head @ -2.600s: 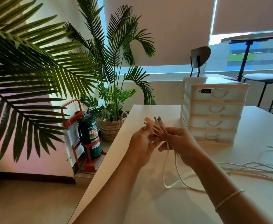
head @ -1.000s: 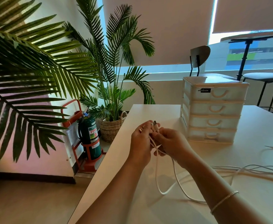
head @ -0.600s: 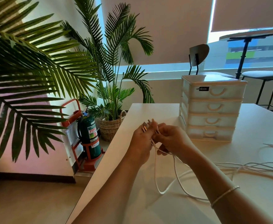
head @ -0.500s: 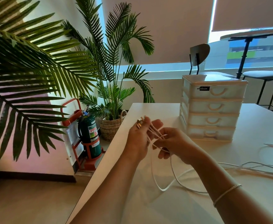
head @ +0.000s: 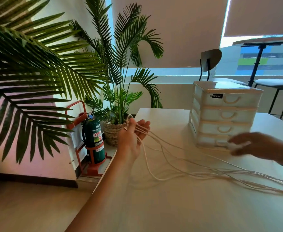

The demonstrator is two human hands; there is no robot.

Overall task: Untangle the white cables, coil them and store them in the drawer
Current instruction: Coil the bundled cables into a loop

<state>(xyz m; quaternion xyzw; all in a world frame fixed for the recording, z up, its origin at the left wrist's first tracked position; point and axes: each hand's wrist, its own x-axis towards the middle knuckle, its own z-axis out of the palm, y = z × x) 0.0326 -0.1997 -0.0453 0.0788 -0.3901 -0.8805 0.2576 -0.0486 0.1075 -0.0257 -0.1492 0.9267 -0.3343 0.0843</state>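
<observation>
Holding the plug ends of the white cables (head: 179, 162), the left hand (head: 132, 138) is raised above the near-left part of the white table (head: 179, 206), palm turned up and toward the camera, forearm running down to the lower-left. Thumb lies across the strands and pins them against the palm; the fingers are only loosely bent, tips pointing up-right. Several strands fan out from between thumb and fingers, sag to the tabletop, then run off toward the right edge of the view in a loose bundle — not coiled, still crossing one another in places.

Right hand (head: 253, 145) hovers out to the right, in front of the lowest drawer of the drawer unit (head: 224, 114). It is motion-blurred; fingers point left, extended. A pale strand or two seems to pass at the fingertips, but whether it pinches anything cannot be told from the blur.

Drawer unit: white plastic, four drawers stacked, all pushed in, curved handles, a dark label on the top drawer. It stands on the far side of the table, well apart from the left hand.

Surroundings — a potted palm (head: 120, 77) in a woven basket beside the table's far-left corner, a green fire extinguisher (head: 93, 139) in a red stand near it, a large palm frond (head: 28, 72) filling the left. Chairs and a round table stand behind, by the window.
</observation>
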